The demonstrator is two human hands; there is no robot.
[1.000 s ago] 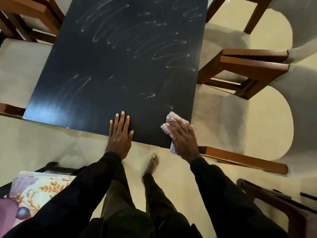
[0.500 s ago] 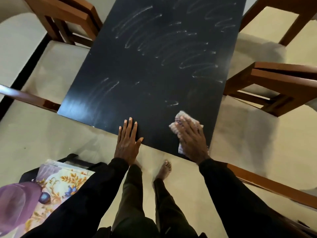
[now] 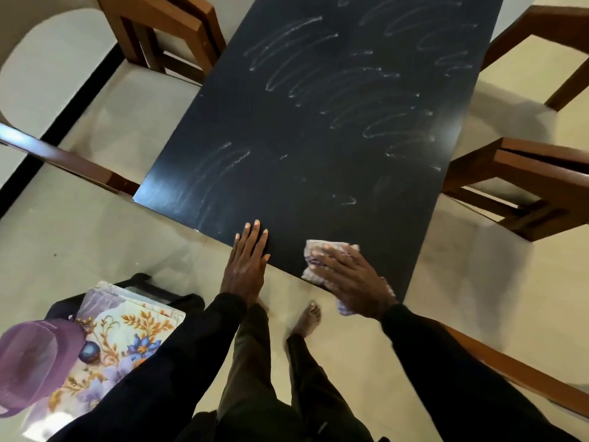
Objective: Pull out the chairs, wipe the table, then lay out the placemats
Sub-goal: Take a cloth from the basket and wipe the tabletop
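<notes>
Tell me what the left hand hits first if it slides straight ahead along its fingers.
Nothing solid. The left hand lies flat at the near edge of the table, fingers pointing up the bare top; only wipe streaks lie ahead, as far as the frame shows.

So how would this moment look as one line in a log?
step: wiping table | right hand: pressing cloth at near edge | left hand: flat on table | placemats: stacked aside, not laid
</notes>
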